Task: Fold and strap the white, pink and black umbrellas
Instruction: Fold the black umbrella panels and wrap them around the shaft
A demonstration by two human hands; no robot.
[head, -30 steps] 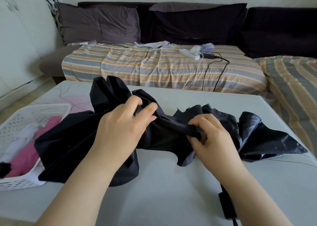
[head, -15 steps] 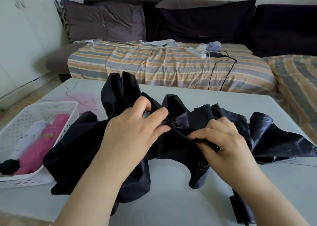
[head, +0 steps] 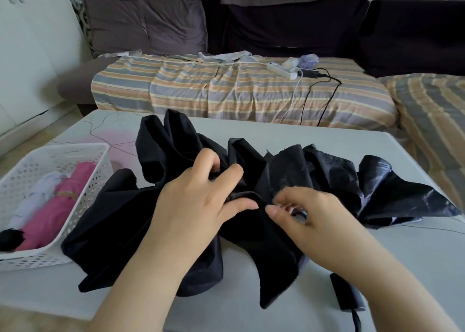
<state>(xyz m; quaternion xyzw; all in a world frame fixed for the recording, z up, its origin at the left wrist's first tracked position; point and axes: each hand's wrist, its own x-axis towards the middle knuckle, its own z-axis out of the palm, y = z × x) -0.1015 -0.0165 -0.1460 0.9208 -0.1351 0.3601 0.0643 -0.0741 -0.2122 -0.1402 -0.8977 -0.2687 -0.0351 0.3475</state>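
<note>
Now I am partway through folding the black umbrella [head: 251,205], the last of the three as far as I can judge: the pink umbrella [head: 52,210] lies rolled and banded in the white basket [head: 100,170] at my left, with the white umbrella [head: 37,195] beside it. My left hand [head: 196,205] is curled into the middle of the canopy, thumb and fingers gripping a bunch of cloth. My right hand [head: 309,216] is close beside it, fingertips pinching a fold of the same cloth, the other fingers bent loosely above.

The umbrella lies across the grey table [head: 377,268] in front of me, collapsed but not tidy. Its panels splay out in loose flaps: matte black toward the basket, a shinier, crinkled underside toward my right, one pointed corner reaching well out to the right. A black handle [head: 347,296] shows near the table edge under my right forearm.

Next, I think, each flap must be laid flat in one direction around the shaft, then wound tight. I cannot make out the strap among the folds, so finding it comes before the closing.
</note>
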